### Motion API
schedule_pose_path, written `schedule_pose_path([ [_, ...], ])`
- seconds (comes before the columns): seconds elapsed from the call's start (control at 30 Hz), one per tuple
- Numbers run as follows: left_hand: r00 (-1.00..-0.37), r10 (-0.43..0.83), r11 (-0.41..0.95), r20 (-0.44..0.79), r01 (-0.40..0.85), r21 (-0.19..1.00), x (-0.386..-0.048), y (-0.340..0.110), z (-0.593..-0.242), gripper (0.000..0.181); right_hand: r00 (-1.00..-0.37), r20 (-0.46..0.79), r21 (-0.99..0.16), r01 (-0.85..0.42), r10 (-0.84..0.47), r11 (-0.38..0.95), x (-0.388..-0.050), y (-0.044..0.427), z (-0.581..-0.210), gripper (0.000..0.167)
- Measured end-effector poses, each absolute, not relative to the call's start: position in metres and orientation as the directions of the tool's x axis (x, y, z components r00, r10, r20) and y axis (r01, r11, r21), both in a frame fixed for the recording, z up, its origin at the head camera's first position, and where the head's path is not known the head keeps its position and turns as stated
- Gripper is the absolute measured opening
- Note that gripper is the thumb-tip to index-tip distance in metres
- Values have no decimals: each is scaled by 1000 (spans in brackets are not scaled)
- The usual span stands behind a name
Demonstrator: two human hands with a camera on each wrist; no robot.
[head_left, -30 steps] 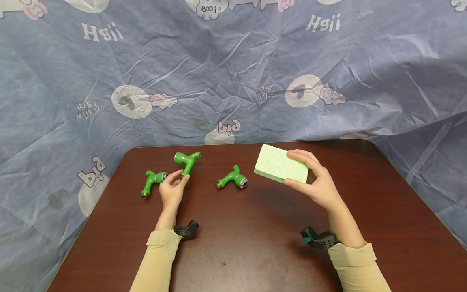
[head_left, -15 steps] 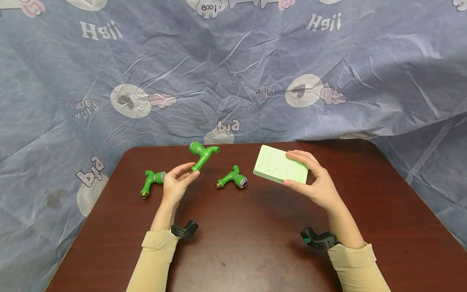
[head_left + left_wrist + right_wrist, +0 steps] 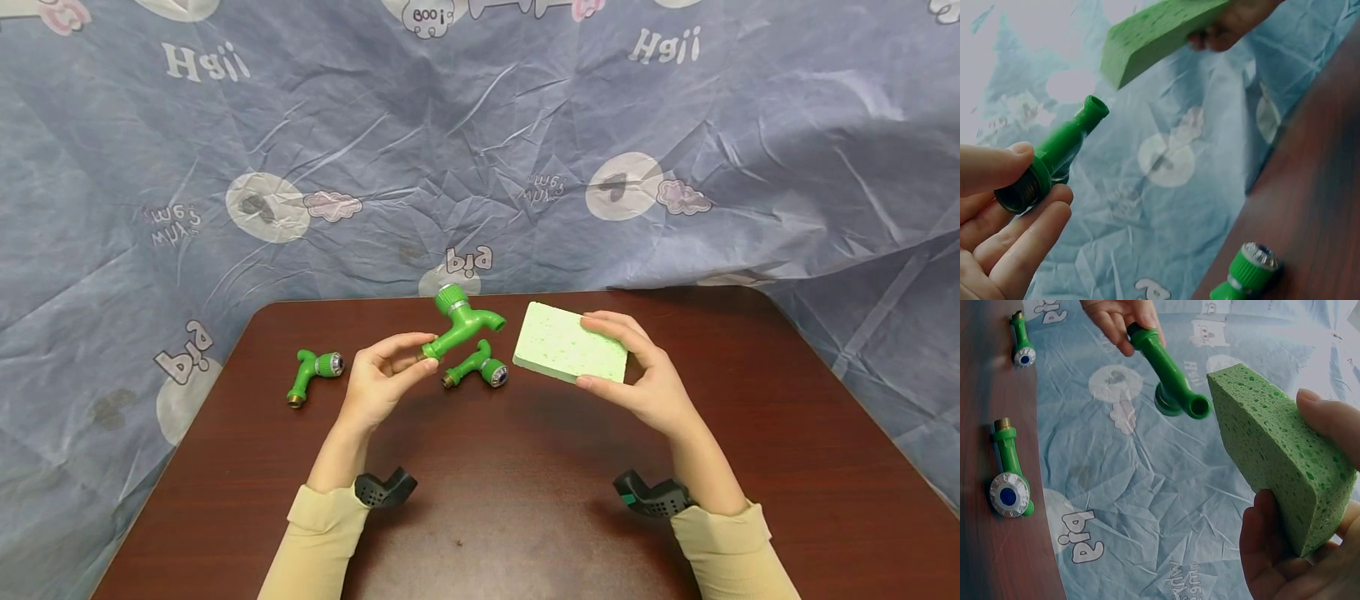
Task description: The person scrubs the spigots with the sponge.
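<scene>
In the head view the left hand point(image 3: 382, 382) pinches a green faucet point(image 3: 463, 325) by its threaded base, knob up and spout toward the sponge. The right hand point(image 3: 651, 373) grips a light green sponge point(image 3: 570, 343) by its right end, thumb below and fingers on top. Spout and sponge are close, with a narrow gap between them. The right wrist view shows the held faucet point(image 3: 1169, 375) beside the porous sponge point(image 3: 1279, 450). From the left wrist, thumb and fingers hold the faucet point(image 3: 1060, 147) around its base.
Two more green faucets lie on the brown table point(image 3: 525, 500): one at the left point(image 3: 307, 375), one near the middle point(image 3: 477, 365), just behind the held faucet. A blue patterned cloth point(image 3: 420, 150) hangs behind the table's far edge.
The left hand has lifted the faucet and carried it right, toward the sponge, its knob turning upward. The right hand with the sponge has shifted slightly left.
</scene>
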State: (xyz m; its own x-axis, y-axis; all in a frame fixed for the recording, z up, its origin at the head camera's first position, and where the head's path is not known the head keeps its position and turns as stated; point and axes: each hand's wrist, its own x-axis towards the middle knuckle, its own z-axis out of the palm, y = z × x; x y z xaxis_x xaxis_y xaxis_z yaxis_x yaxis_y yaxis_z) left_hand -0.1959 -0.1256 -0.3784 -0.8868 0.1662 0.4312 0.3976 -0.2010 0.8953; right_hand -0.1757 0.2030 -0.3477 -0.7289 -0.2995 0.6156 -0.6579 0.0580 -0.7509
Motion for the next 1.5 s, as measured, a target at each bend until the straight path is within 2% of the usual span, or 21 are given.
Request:
schedule_pose_path([
  [0.07, -872, 193, -199, 450, 414, 888, -194, -122, -377, 34, -711, 635, -733, -678, -303, 57, -175, 202, -348, 65],
  [0.2, -855, 233, -200, 463, 424, 883, -191, -116, -376, 33, -716, 629, -732, -677, -302, 81, -174, 201, -348, 66],
  [0.37, -853, 233, -212, 466, 424, 881, -189, -114, -375, 33, -714, 633, -717, -686, -300, 123, -173, 202, -347, 66],
  [0.77, -817, 323, -192, 477, 437, 879, -190, -112, -376, 34, -669, 635, -730, -684, -387, -15, -173, 200, -349, 67],
  [1.13, -819, 286, -241, 497, 440, 865, -189, -107, -376, 33, -635, 636, -685, -726, -439, 58, -172, 193, -352, 71],
  [1.27, -816, 294, -242, 499, 441, 864, -188, -102, -377, 32, -636, 615, -702, -711, -467, 44, -168, 182, -354, 70],
  [1.5, -812, 298, -251, 501, 440, 862, -187, -98, -377, 32, -666, 561, -724, -683, -491, 98, -164, 170, -356, 66],
])
